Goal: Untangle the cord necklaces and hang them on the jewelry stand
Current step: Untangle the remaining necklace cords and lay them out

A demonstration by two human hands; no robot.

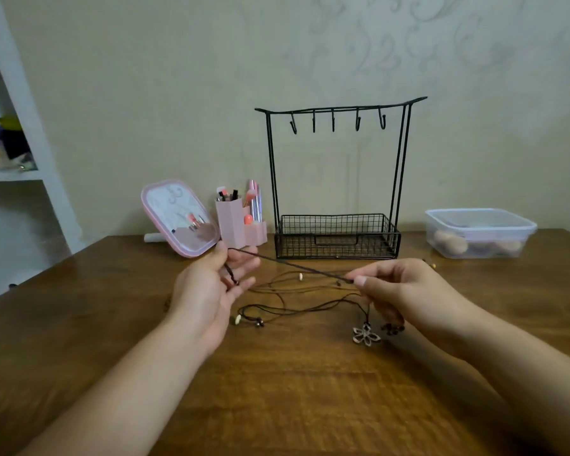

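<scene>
Hard to trace which strand belongs to which among the cord necklaces (297, 292), a thin dark tangle on the wooden table (277, 390) between the two hands; crossings too fine to sort out. Left hand (208, 291) palm-up, thumb and forefinger pinched on one end of a taut cord (290, 265), other fingers spread loosely, a short beaded end dangling across the palm. Right hand (405, 291) pinching the other end of that same cord at thumb and forefinger, remaining fingers curled over strands partly hidden beneath them. Flower pendant (366, 335) lying flat just below the right hand, a small dark bead cluster beside it, blurred. Jewelry stand (338, 179) upright behind the tangle near the wall, five hooks bare along its top bar, wire basket at its base. Pink mirror (178, 218) tilted at left, its lower edge hidden behind the left hand's fingertips, touching or just beside a pink organiser (241, 225) of cosmetics. Clear plastic box (479, 232) at far right, contents fogged and unreadable. Shelf (10, 143) cut off by the left frame edge. Bare tabletop in the foreground between the forearms, and between stand and box.
</scene>
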